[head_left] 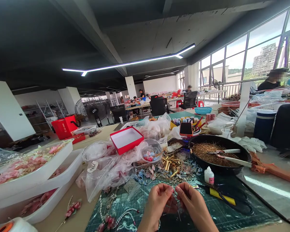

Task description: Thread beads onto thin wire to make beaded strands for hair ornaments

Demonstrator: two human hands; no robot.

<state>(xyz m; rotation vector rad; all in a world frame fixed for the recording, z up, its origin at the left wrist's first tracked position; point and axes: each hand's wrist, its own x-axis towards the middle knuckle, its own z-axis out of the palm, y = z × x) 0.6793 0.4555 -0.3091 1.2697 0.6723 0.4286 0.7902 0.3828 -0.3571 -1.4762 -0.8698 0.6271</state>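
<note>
My left hand [159, 201] and my right hand [190, 199] meet, thumbs almost touching, above the green cutting mat [125, 222]. Each has thumb and forefinger pinched together. A thin, clear strand seems to hang below the fingers, but what they hold is too small to name. Just beyond lie gold metal pieces [168, 165] and pale blue and pink petal pieces [148, 172]. Pink flower ornaments with beaded strings [110, 221] rest to the left of my left hand. A small white bottle [209, 175] stands beyond my right hand.
A black pan [243, 158] holds brown wire-like pieces and white-handled pliers [232, 150]. An orange-handled tool [275, 169] and a black cable [263, 201] lie rightward. Leftward are stacked flower trays [62, 175], plastic bags [100, 175] and a red box [127, 149]. People sit farther off.
</note>
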